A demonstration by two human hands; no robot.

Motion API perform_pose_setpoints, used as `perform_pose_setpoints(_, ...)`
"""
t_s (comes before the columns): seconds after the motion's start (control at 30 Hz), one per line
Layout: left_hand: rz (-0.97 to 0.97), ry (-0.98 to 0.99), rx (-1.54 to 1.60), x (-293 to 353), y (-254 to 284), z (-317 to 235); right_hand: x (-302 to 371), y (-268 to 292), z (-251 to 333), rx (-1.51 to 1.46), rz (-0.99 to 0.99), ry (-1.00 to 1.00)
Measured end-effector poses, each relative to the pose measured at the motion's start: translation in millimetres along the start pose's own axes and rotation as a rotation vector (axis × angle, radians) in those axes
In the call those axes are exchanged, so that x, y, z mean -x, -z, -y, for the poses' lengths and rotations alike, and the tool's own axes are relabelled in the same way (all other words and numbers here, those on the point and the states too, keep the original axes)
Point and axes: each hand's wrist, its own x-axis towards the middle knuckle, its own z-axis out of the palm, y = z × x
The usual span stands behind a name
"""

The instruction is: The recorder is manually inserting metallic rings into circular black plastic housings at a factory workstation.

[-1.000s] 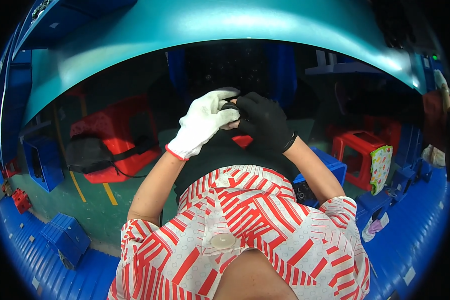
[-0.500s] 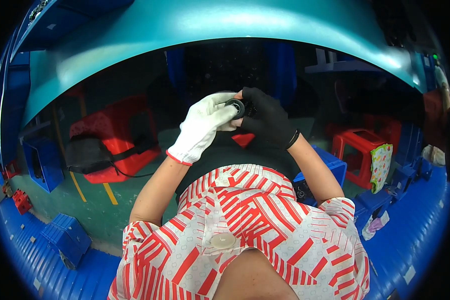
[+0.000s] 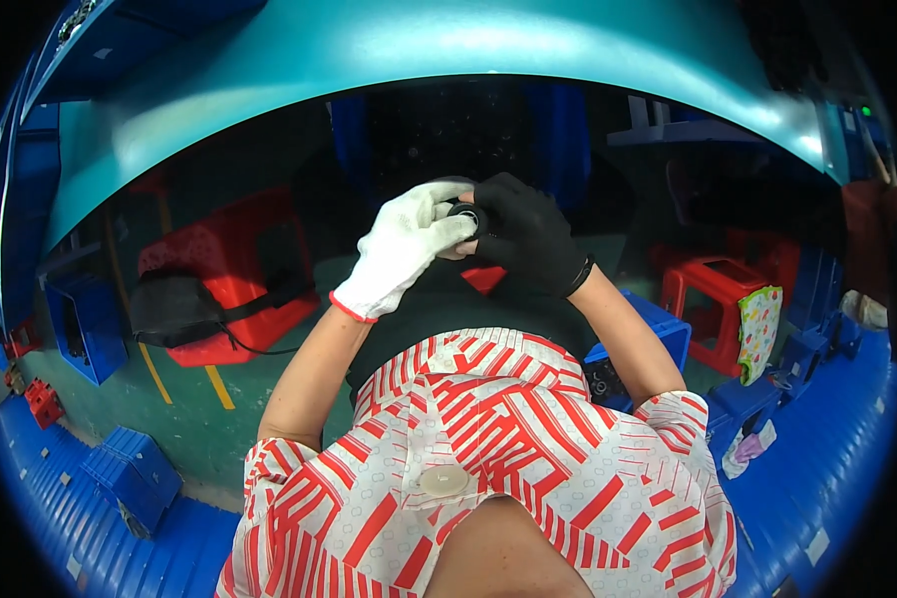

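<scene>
In front of my body, both hands meet around a small round black part (image 3: pixel 465 212) with a ring-like face. My left hand (image 3: pixel 409 236), in a white knit glove with a red cuff, pinches it between thumb and fingers. From the other side, my right hand (image 3: pixel 530 234), in a black glove with bare fingertips, is closed on the same part. My right fingers cover much of it, so its full shape is hidden. Below the hands lies a dark apron (image 3: pixel 448 309) over my lap.
A teal work surface (image 3: pixel 448 45) curves across the far side. At the left stands a red stool (image 3: pixel 209 264) with a black bag (image 3: pixel 174 307), near a blue bin (image 3: pixel 85 324). Another red stool (image 3: pixel 713 289) with a patterned cloth (image 3: pixel 759 329) is at the right, beside a blue crate (image 3: pixel 663 334).
My right hand has shifted slightly left and closed further over the black part. The part's ring face has turned and moved a little left. My left hand stays nearly in place.
</scene>
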Motion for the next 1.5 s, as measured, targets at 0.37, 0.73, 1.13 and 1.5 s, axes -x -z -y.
perform_pose_setpoints(0.37, -0.038, -0.058, 0.392, -3, 4, 13, 1, 6, 11, -0.096, -0.036, -0.124)
perform_pose_setpoints(0.73, -0.249, -0.658, -0.475, 10, -10, 1, 10, -13, 7, -1.522, 0.124, -0.589)
perform_pose_setpoints(1.13, -0.241, -0.662, -0.479, 13, -12, 2, 12, -36, -3, -1.782, 0.155, -0.455)
perform_pose_setpoints(1.5, -0.232, -0.512, -0.455, 16, -13, 0, 16, -39, -18, -1.895, 0.156, -0.467)
